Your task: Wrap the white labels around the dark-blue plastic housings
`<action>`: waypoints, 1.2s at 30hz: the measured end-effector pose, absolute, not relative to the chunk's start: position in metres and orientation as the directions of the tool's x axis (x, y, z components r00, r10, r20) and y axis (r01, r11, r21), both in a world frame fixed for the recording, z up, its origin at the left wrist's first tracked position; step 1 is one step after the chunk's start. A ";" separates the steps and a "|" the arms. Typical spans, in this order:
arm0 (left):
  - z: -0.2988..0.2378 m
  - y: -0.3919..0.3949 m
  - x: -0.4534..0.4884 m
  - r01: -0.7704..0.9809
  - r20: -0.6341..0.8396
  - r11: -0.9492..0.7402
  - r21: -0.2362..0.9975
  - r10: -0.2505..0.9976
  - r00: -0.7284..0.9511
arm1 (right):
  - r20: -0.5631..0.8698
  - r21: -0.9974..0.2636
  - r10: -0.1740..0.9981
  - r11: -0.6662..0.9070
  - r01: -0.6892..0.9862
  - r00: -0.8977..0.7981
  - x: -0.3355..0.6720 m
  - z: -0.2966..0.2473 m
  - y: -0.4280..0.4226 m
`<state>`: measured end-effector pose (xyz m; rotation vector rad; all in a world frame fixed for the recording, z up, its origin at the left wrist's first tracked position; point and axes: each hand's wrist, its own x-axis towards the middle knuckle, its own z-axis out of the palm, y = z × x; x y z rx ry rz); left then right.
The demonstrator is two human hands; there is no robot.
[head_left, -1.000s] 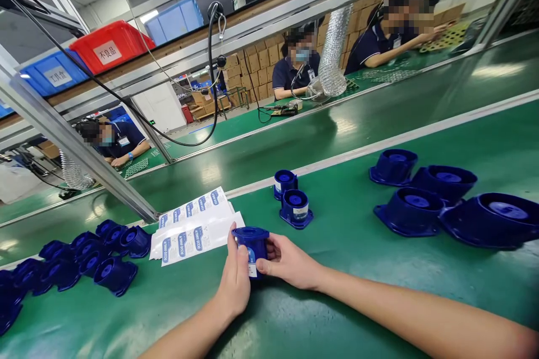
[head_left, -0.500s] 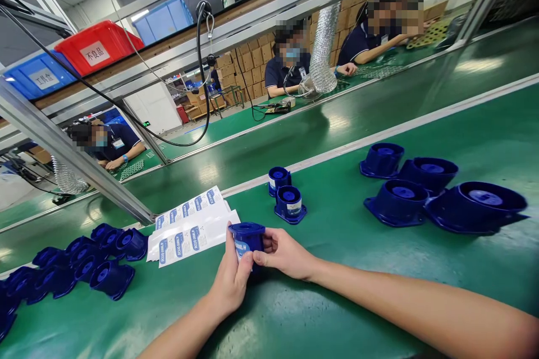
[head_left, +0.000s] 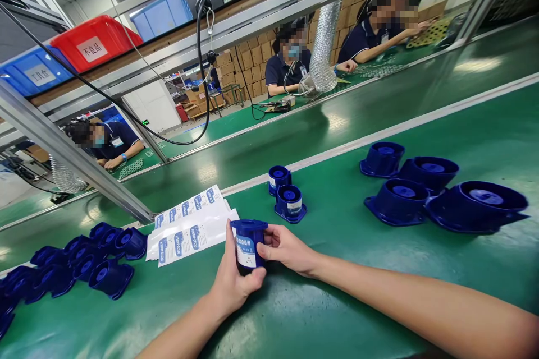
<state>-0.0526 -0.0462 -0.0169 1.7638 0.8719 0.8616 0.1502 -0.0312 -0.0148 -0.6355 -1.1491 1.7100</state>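
Between my two hands is a blue plastic pump housing (head_left: 255, 230), its flange uppermost. A blue-and-white label (head_left: 246, 251) reading "5000L/H" lies on its side, facing me. My left hand (head_left: 231, 285) cups the housing from the left and below, with the thumb under the label. My right hand (head_left: 290, 249) grips the right side, its thumb at the label's right edge. Just beyond the left hand lie sheets of printed labels (head_left: 197, 238), one peeled in part. Two labelled housings (head_left: 289, 202) stand on the green work surface (head_left: 328, 303) behind my hands.
Several blue housings (head_left: 110, 279) cluster at the left, and several larger-looking ones (head_left: 404, 202) stand at the right. A metal post (head_left: 84, 157) rises behind the label sheets. Co-workers (head_left: 288, 61) sit across the line. Overhead, a shelf holds a red bin (head_left: 95, 45) and blue bins.
The housing has been tilted more upright, so more of its label shows. My left thumb has moved down off the label, while my right thumb has come up to its edge.
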 end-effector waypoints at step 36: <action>-0.018 -0.030 -0.051 0.077 0.110 -0.136 0.988 0.956 0.270 | 0.447 -0.617 0.769 0.635 0.465 -0.456 0.177 -0.004 -0.028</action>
